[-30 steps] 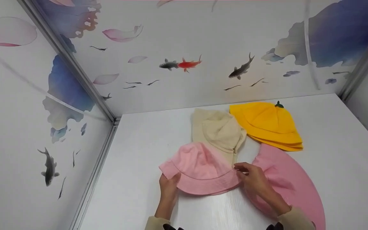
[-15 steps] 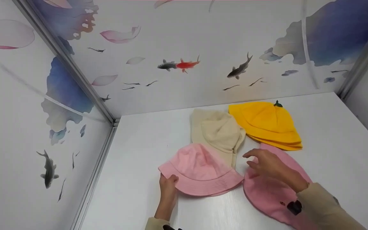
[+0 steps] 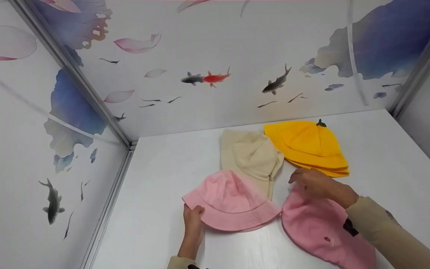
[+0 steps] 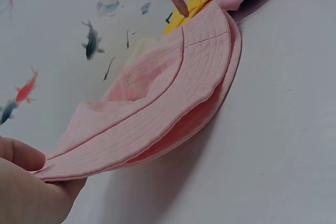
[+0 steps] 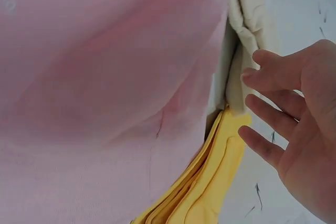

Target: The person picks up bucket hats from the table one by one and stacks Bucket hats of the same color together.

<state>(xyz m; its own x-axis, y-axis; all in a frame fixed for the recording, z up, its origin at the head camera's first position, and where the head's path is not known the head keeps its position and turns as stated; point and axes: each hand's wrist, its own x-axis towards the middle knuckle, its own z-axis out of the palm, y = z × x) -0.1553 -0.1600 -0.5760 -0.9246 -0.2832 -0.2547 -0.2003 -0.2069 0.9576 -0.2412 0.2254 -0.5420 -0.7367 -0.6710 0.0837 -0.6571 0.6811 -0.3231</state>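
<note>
My left hand [image 3: 192,224] pinches the left end of the brim of a light pink bucket hat [image 3: 231,200], folded flat with its crown away from me. In the left wrist view the thumb lies over the brim [image 4: 157,124], whose two layers gape slightly. My right hand [image 3: 319,183] hovers over the upper end of a darker pink hat [image 3: 308,220], fingers spread and loosely bent in the right wrist view, holding nothing. The right forearm hides part of that hat. Behind the light pink hat lies a beige hat [image 3: 252,153], partly covered by it.
A yellow hat [image 3: 306,140] with a green stem on top lies at the back right, touching the beige hat. White panels [image 3: 155,112] printed with fish and petals stand around the white table [image 3: 170,164] at the back and sides.
My right hand has let go of the light pink hat's right brim end and moved right and up over the darker pink hat. The left hand keeps its grip on the brim.
</note>
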